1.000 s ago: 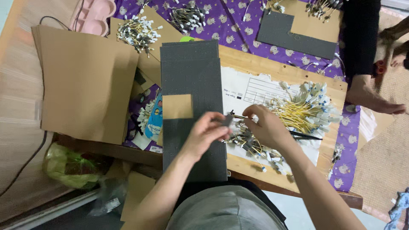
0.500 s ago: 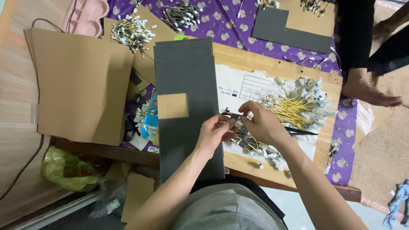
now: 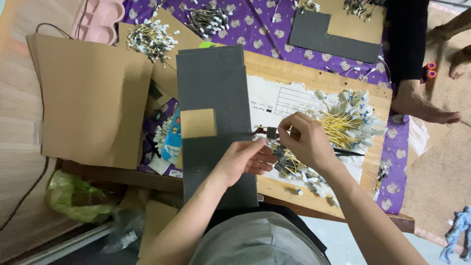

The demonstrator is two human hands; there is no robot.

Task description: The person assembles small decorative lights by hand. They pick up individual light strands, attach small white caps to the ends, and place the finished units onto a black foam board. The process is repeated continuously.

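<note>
Across a low wooden table (image 3: 314, 73) a purple patterned cloth (image 3: 255, 29) is spreading toward the far side, with woven matting (image 3: 441, 162) lying to the right. Brown cardboard sheets (image 3: 91, 98) are stacking up at left – a long grey foam strip (image 3: 213, 98) is crowding the middle. The right hand (image 3: 306, 140) is pinching a small dark connector (image 3: 271, 132), fingers closed on it; the left hand (image 3: 245, 159) is curling loosely just beside it, holding nothing I can make out. Yellow-wired parts (image 3: 343, 120) are piling at right – another person's bare foot (image 3: 422, 105) is resting beyond.
</note>
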